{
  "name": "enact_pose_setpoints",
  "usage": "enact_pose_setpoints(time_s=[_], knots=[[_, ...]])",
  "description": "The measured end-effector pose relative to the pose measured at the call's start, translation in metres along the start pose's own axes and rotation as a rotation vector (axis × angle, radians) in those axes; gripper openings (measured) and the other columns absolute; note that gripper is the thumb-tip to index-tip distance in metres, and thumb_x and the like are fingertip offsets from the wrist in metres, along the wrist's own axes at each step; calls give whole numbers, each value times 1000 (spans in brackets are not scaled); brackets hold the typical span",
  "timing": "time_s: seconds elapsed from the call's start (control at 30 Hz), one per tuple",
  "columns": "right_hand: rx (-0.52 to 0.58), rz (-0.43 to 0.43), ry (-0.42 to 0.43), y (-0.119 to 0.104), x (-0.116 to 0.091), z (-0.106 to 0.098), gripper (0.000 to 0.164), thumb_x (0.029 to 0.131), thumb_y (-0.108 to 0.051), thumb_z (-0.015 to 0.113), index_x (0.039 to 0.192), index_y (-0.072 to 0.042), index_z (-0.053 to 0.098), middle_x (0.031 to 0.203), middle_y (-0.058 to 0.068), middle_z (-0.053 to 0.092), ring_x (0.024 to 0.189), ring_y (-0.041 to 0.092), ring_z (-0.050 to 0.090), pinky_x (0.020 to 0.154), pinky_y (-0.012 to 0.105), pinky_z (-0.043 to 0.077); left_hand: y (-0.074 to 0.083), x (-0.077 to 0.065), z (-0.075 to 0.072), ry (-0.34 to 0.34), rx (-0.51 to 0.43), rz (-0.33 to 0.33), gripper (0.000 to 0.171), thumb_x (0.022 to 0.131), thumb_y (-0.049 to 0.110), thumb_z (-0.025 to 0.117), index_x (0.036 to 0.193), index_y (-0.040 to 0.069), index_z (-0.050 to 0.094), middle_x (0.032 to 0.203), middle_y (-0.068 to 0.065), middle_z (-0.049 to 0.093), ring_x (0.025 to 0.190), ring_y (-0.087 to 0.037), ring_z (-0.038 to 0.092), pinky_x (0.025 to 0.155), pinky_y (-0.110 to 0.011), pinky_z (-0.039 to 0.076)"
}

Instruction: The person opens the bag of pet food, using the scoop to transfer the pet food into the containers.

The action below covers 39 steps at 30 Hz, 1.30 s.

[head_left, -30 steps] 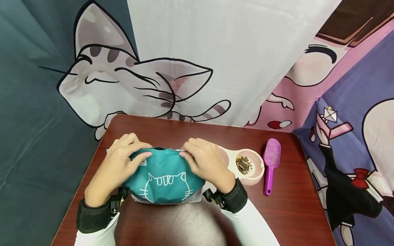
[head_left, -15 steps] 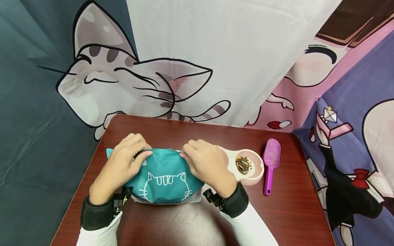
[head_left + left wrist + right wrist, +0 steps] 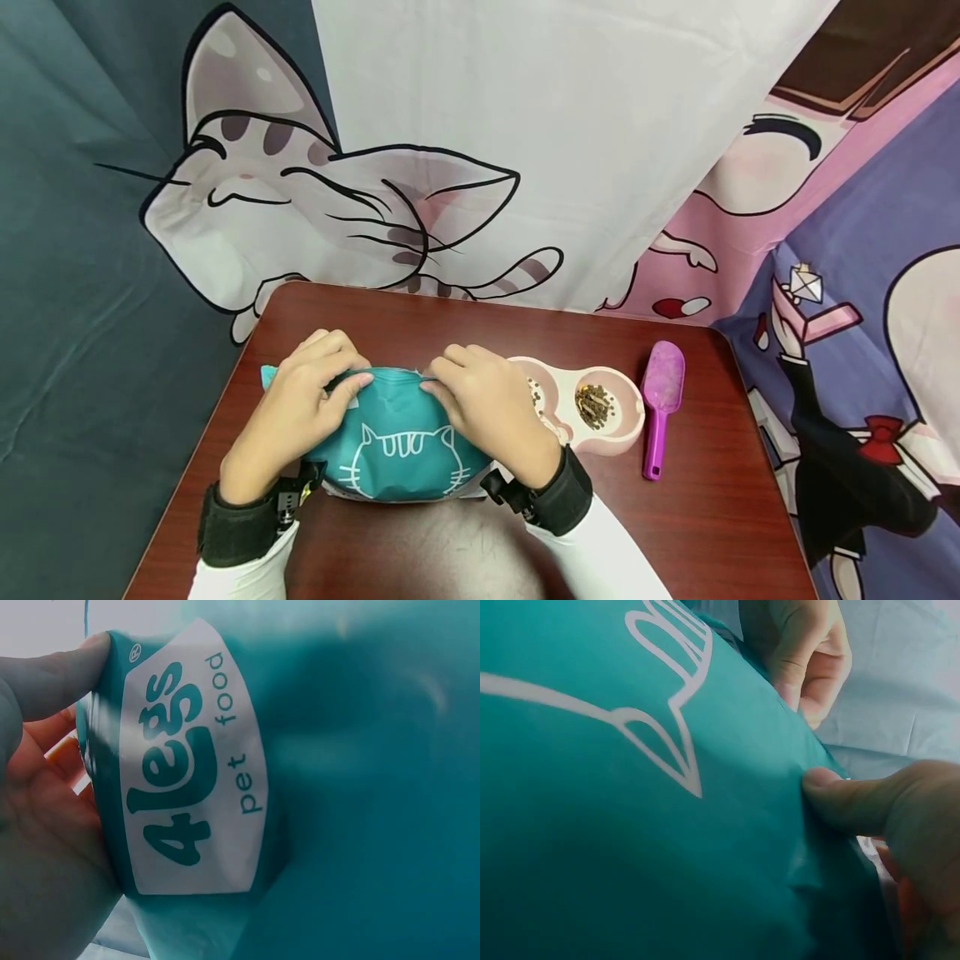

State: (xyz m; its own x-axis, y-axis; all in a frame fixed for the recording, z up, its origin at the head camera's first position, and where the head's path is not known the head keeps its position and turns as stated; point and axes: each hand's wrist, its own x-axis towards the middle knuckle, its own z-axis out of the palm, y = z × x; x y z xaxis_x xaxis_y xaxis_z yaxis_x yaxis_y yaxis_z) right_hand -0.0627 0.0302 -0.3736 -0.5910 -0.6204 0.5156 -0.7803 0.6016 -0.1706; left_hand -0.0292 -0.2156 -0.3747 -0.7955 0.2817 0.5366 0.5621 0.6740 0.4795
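A teal pet food bag with a white cat outline lies on the table in front of me. Its "4Legs pet food" label shows in the left wrist view. My left hand pinches the top edge at the left, thumb on the near side and fingers behind. Further right along the same edge, my right hand pinches it between thumb and fingers. The right wrist view has the right thumb pressed on the teal film, with the left hand beyond it. The fingers behind the bag are partly hidden.
Right of the bag stands a pink double pet bowl with brown kibble in it, partly covered by my right hand. Beside it lies a purple scoop. The brown table backs onto a cartoon-printed cloth.
My right hand has slid left along the bag's top edge, uncovering more of the bowl. My left hand has shifted slightly right, and the dark gap at the top edge no longer shows.
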Motion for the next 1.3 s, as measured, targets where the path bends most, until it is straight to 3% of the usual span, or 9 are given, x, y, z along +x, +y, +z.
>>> enact_pose_setpoints(time_s=[0.2,0.33,0.43,0.7,0.9,1.1,1.3], knots=[[71,-3,19,7,2,5,11,96,-27,73,86,-22,73,76,-10,60,71,9,61,59,28,50,4,0,-1,-36,30,-40,16,84,1,79,90,14,74,88,7,62,85,-11,48,76,-30,37],[95,-18,16,8,2,5,13,96,-26,74,85,-22,72,75,-9,60,70,8,60,59,27,50,10,3,1,-88,82,-46,26,83,19,85,106,14,76,95,3,62,90,-16,50,76,-37,37],[103,-27,19,9,2,5,13,96,-27,74,85,-21,72,75,-9,60,69,8,60,59,27,50,13,7,4,-103,106,-26,32,82,27,87,108,13,76,96,2,61,90,-17,51,74,-37,37],[101,-36,27,11,3,5,15,97,-30,73,85,-22,72,75,-10,59,69,7,59,59,25,49,13,10,9,-46,70,0,15,80,16,88,86,16,75,84,7,59,82,-10,51,71,-32,35],[69,-19,-10,10,5,2,11,97,-30,72,88,-22,74,78,-9,60,72,9,61,61,27,51,12,12,10,-41,65,16,21,79,12,89,75,18,68,76,8,51,77,-8,46,68,-29,35],[1,-18,-96,2,9,-1,16,100,-36,67,105,-23,76,92,-8,67,81,12,66,68,30,56,11,10,10,-38,29,24,29,77,8,89,69,19,64,72,7,43,73,-5,40,62,-20,38],[-35,-81,-25,-3,9,3,15,99,-30,70,88,-21,75,80,-9,64,71,12,60,61,26,51,12,4,9,-52,-15,2,21,79,7,88,75,19,71,72,11,43,66,-1,40,60,-14,37]])
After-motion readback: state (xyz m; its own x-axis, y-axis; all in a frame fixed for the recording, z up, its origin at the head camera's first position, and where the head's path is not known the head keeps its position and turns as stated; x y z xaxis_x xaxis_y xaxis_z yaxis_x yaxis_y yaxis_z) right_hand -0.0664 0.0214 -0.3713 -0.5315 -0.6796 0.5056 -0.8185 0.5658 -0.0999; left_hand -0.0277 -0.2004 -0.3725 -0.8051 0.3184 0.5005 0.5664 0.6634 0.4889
